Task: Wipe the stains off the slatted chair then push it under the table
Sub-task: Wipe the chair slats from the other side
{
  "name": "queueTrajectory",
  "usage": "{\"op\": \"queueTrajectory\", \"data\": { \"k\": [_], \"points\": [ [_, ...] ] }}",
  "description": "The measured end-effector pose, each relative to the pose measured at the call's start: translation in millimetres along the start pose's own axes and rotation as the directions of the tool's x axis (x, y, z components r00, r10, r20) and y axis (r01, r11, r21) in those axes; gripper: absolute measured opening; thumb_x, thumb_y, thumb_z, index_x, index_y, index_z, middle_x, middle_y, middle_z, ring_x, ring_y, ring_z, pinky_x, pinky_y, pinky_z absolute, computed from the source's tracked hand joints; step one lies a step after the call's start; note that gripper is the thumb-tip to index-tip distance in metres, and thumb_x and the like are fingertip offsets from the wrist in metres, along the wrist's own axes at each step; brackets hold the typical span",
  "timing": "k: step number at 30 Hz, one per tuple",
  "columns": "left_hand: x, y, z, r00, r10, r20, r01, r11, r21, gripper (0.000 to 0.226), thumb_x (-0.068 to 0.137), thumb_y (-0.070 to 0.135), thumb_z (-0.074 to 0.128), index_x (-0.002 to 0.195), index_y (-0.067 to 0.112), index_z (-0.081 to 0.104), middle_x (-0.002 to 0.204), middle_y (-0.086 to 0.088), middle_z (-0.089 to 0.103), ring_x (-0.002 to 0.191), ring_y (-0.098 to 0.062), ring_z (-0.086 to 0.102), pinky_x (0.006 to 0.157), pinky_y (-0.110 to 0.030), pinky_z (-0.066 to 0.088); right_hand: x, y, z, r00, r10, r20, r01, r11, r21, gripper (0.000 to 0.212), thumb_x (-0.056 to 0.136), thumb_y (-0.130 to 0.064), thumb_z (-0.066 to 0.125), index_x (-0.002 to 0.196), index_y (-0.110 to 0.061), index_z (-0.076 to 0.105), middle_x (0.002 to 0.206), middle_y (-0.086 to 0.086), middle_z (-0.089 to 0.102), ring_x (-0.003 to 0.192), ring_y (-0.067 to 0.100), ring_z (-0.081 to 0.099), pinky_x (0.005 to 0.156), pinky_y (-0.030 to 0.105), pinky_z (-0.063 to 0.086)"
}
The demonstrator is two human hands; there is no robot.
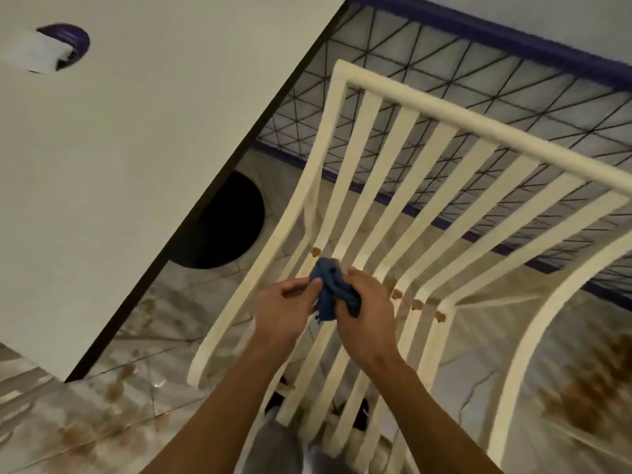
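The cream slatted chair (427, 186) fills the middle and right of the head view, seen from above. Brownish stains (396, 294) dot the slats where seat meets back. Both my hands are above the seat with a crumpled blue cloth (330, 290) between them. My right hand (366, 319) grips the cloth, and my left hand (285, 313) pinches its left edge with thumb and fingers. The white table (136, 159) with a dark edge lies to the left of the chair.
A purple and white object (58, 46) sits on the table at the far left. A black round thing (225, 224) lies under the table. A patterned rug with a blue border (478, 39) is beyond the chair. The tiled floor (581, 388) shows brown marks.
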State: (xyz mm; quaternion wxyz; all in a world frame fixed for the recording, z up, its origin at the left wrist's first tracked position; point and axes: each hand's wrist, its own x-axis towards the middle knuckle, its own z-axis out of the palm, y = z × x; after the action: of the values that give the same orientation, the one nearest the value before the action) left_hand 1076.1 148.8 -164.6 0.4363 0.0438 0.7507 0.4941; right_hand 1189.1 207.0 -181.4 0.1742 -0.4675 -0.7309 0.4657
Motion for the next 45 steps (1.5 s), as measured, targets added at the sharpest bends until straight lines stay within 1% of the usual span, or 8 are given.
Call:
{"op": "queueTrajectory", "data": {
  "k": [4,9,14,17,20,25,33,45],
  "points": [
    [28,2,-4,0.985,-0.163,0.063,0.173,0.965,-0.196,0.037,0.100,0.029,0.050,0.092,0.002,0.072,0.082,-0.015,0.073,0.080,-0.027,0.071,0.065,-0.031,0.058,16,18,17,0.979,0.080,0.185,-0.085,0.996,0.014,0.034,0.085,-0.040,0.072,0.112,-0.030,0.053,0.105,-0.010,0.058,0.091,0.003,0.058,0.075,0.021,0.049],
    [66,-9,-18,0.925,-0.211,0.317,0.247,0.966,-0.076,0.072,0.096,0.063,0.024,0.112,0.007,0.068,0.105,-0.009,0.074,0.102,-0.021,0.069,0.083,-0.034,0.052,50,35,23,0.983,0.109,0.151,-0.125,0.987,0.100,0.037,0.078,-0.024,0.083,0.097,-0.014,0.052,0.083,-0.006,0.060,0.069,-0.005,0.058,0.056,0.010,0.042],
    [94,-5,-17,0.867,-0.202,0.456,0.181,0.979,0.090,0.084,0.091,0.071,0.015,0.111,0.009,0.068,0.106,-0.008,0.074,0.104,-0.016,0.068,0.090,-0.035,0.050,87,55,25,0.962,0.027,0.272,-0.046,0.997,0.063,0.062,0.080,-0.016,0.080,0.130,-0.028,0.046,0.096,-0.009,0.067,0.071,-0.011,0.064,0.056,0.005,0.045],
    [107,-1,-21,0.970,0.125,0.207,-0.170,0.962,0.215,0.051,0.099,0.051,0.039,0.091,0.013,0.072,0.083,-0.002,0.075,0.082,-0.015,0.071,0.083,-0.038,0.056,104,69,26,0.945,-0.001,0.328,-0.022,0.998,0.067,0.047,0.085,-0.017,0.076,0.119,-0.038,0.053,0.096,-0.011,0.071,0.081,-0.001,0.068,0.066,0.011,0.049],
    [137,-10,-38,0.811,0.584,-0.032,-0.464,0.676,0.572,0.024,0.097,0.037,0.053,0.103,0.018,0.065,0.095,0.002,0.069,0.088,-0.012,0.065,0.078,-0.035,0.055,118,89,35,0.946,0.008,0.325,-0.023,0.999,0.044,0.039,0.088,-0.014,0.071,0.119,-0.034,0.057,0.108,-0.007,0.066,0.094,0.003,0.065,0.077,0.014,0.048],
    [161,-28,-36,0.938,0.288,0.191,-0.339,0.655,0.675,0.041,0.099,0.053,0.026,0.111,0.022,0.050,0.087,-0.001,0.063,0.072,-0.015,0.065,0.066,-0.030,0.054,144,112,49,0.952,0.062,0.300,-0.048,0.997,-0.055,0.030,0.090,-0.013,0.068,0.117,-0.024,0.062,0.098,-0.004,0.069,0.086,0.000,0.064,0.071,0.008,0.045],
    [173,-42,-32,0.896,0.423,0.137,-0.345,0.467,0.814,0.046,0.089,0.065,0.012,0.099,0.027,0.035,0.067,0.010,0.046,0.056,-0.004,0.047,0.049,-0.024,0.037,211,133,84,0.976,0.024,0.218,0.054,0.937,-0.345,0.030,0.088,-0.011,0.064,0.117,-0.018,0.067,0.100,0.005,0.070,0.086,0.024,0.067,0.074,0.038,0.059],
    [178,-47,-33,0.884,0.439,0.160,-0.372,0.453,0.810,0.049,0.088,0.068,0.008,0.098,0.029,0.035,0.065,0.005,0.056,0.055,-0.010,0.059,0.058,-0.037,0.058,230,147,126,0.963,0.042,0.266,0.146,0.748,-0.648,0.040,0.083,-0.003,0.063,0.116,-0.025,0.068,0.107,0.005,0.065,0.096,0.029,0.062,0.072,0.031,0.047]
  ]
}}
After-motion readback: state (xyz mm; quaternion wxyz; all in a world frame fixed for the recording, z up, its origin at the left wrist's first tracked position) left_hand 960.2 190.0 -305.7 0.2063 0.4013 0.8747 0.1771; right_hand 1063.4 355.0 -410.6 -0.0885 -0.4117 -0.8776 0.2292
